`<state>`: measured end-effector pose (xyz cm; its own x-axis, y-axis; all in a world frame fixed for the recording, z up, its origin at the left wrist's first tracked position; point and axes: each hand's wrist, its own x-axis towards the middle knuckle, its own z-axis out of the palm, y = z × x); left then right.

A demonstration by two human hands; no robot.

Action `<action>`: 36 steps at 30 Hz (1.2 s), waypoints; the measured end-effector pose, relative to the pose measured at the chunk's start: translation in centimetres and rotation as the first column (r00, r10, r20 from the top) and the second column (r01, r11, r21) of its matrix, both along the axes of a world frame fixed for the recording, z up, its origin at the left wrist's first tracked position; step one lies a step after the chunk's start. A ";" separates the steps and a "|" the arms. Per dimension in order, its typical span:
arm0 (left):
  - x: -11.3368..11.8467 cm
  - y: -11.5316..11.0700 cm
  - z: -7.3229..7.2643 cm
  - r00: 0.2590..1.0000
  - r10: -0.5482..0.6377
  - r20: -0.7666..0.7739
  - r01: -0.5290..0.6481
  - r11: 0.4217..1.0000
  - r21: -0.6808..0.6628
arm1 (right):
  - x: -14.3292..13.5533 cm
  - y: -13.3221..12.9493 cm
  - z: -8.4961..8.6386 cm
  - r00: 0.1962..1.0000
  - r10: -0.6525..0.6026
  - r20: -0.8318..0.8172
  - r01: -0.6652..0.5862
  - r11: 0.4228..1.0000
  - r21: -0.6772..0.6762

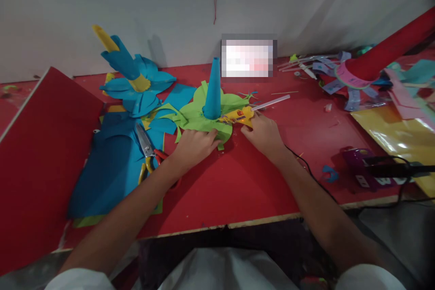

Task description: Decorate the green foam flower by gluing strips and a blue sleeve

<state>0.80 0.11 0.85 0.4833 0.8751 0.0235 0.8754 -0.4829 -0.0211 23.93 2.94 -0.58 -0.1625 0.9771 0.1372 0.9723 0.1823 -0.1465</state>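
Note:
My right hand (267,133) is wrapped round a yellow hot glue gun (234,115), a clear glue stick (272,102) poking out of its back. The gun's nozzle points left at the foot of a blue cone (213,93). That cone stands upright in the middle of a light green flower-shaped foam cutout (193,108). With fingers curled, my left hand (195,147) grips the near edge of the green flower; its fingertips are partly hidden. Scissors (144,140) with red and yellow handles lie left of that hand, partly behind my forearm.
A blue paper flower (136,84) with yellow parts stands at back left. Blue sheets (105,172) lie beside a leaning red board (47,158). On the right are a purple power strip (362,167), a yellow sheet (384,131) and a red cone (390,54). A blurred screen (249,58) leans against the wall.

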 end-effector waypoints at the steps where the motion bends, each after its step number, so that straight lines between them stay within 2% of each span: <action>1: 0.0 0.0 0.0 1.000 0.004 -0.001 -0.004 1.000 -0.005 | 0.0 0.0 0.0 1.000 -0.009 0.001 0.009 1.000 0.002; 5: -0.1 0.0 0.0 1.000 -0.005 -0.005 0.005 1.000 -0.007 | 0.1 -0.1 0.2 0.999 -0.042 0.000 0.042 0.999 0.004; 10: 0.0 0.0 -0.2 1.000 -0.002 0.006 0.002 1.000 0.006 | -0.4 -0.1 0.2 1.000 0.009 -0.010 -0.010 1.000 -0.027; 16: 0.0 0.0 0.0 1.000 -0.007 -0.008 0.007 1.000 0.004 | -0.2 0.0 0.5 0.999 -0.037 -0.016 0.037 0.999 -0.023; 23: -0.2 0.1 -0.3 0.999 -0.036 -0.028 0.036 0.999 0.014 | -0.7 0.1 0.2 0.999 0.031 -0.010 -0.031 0.998 -0.049; 28: -0.1 0.1 -0.3 1.000 -0.017 -0.023 0.017 1.000 -0.001 | -0.5 0.1 0.1 1.000 -0.023 -0.002 0.023 1.000 -0.020; 36: -0.1 0.1 -0.2 0.999 -0.025 -0.032 0.025 1.000 -0.001 | -1.0 -0.1 0.0 0.998 0.037 -0.044 -0.039 0.998 -0.046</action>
